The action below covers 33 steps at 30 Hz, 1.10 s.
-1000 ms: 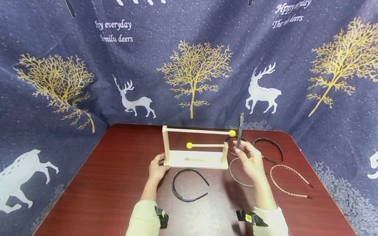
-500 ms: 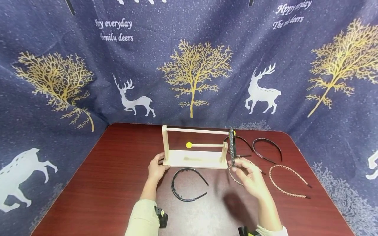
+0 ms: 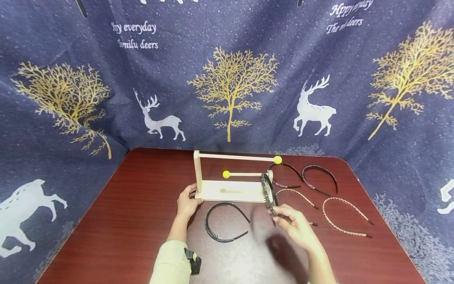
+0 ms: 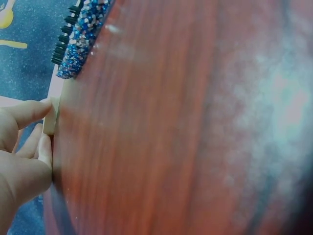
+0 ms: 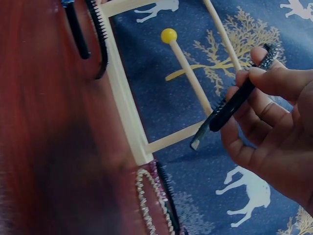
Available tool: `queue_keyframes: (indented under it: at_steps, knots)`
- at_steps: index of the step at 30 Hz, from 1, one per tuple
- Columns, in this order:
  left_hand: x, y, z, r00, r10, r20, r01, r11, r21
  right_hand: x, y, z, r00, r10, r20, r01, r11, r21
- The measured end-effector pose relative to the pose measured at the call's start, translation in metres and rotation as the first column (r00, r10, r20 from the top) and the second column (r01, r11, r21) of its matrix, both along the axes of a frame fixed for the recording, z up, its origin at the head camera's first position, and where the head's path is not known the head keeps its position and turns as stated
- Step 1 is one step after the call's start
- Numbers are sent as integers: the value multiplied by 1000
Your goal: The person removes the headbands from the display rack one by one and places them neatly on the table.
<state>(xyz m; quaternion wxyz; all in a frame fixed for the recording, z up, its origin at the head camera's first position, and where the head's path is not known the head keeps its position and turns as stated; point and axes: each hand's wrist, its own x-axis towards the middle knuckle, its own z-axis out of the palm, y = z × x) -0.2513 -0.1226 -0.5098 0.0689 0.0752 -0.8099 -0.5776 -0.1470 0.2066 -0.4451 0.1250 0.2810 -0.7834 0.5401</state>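
Observation:
My left hand grips the left end of a pale wooden stand, thumb and fingers pinching its base in the left wrist view. The stand has two horizontal rods at different heights, each tipped with a yellow ball. My right hand pinches a black toothed headband with a glittery surface at its back. Held upright, that headband overlaps the stand's short right post in the head view. In front of the stand, another black toothed headband lies on the table; its blue glitter fills the upper left of the left wrist view.
Two dark headbands, one behind the stand's right end and one farther right, lie on the table. A braided beige headband rests at right; another is partly hidden by my right hand. A patterned blue cloth hangs behind.
My right hand has brought the headband down and leftward, from beside the upper rod's ball to in front of the short post. The left hand has stayed on the stand.

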Motion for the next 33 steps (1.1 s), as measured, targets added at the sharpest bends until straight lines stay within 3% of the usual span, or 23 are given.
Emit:
queue_keyframes:
  at_steps: [7, 13, 18, 22, 26, 33]
  knots:
    - [-1, 0, -1, 1000, -10, -8, 10, 1000, 10, 6, 0, -9, 999, -29, 33, 26, 993, 113]
    - [0, 0, -2, 1000, -5, -3, 5, 1000, 16, 9, 0, -15, 997, 8, 71, -24, 973, 228]
    - [-1, 0, -2, 1000, -5, -1, 5, 1000, 0, 12, 5, -21, 983, 63, 175, -106, 962, 250]
    - [-2, 1, -1, 1000, -2, 3, 2, 1000, 2, 12, 11, -25, 955, 62, 291, -137, 960, 245]
    - [-2, 1, 0, 1000, -5, -6, 5, 1000, -11, 10, 16, -26, 911, 47, 410, -148, 965, 218]
    - [0, 1, 0, 1000, -2, -1, 2, 1000, -7, 9, 24, -31, 873, 56, 485, -166, 968, 188]
